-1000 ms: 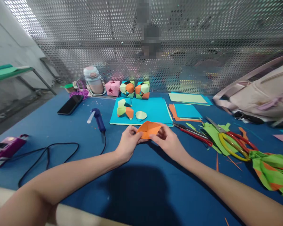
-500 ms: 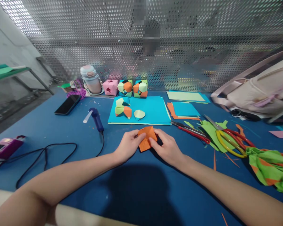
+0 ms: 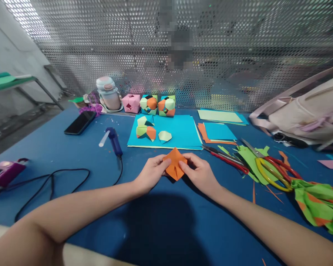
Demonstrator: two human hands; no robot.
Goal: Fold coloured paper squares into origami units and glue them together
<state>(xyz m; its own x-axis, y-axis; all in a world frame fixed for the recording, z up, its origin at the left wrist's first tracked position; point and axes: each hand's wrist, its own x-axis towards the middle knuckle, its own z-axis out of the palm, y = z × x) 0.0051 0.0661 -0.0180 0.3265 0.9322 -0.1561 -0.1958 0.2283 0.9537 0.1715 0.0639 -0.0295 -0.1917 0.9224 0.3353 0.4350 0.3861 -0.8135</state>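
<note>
A folded piece of orange origami paper [image 3: 175,166] is held between both hands just above the blue table, one corner pointing away from me. My left hand [image 3: 152,172] pinches its left edge, thumb on top. On the opposite edge my right hand [image 3: 201,173] grips it the same way, and the fingers underneath are hidden. Beyond the hands, a partly joined green and orange paper shape [image 3: 145,130] and a separate pale green folded piece [image 3: 165,137] lie on blue paper sheets [image 3: 180,127].
A glue gun [image 3: 114,142] with a trailing cord lies left. Behind stand a pink paper cube [image 3: 131,103], two multicoloured ones and a bottle [image 3: 108,94]. At right are a craft knife [image 3: 227,159], scissors [image 3: 272,170], paper scraps, stacked paper squares [image 3: 220,131] and a bag [image 3: 302,103].
The orange paper has turned slightly in my hands, so a corner now points straight away and its centre crease lies more upright. Both hands keep hold of it.
</note>
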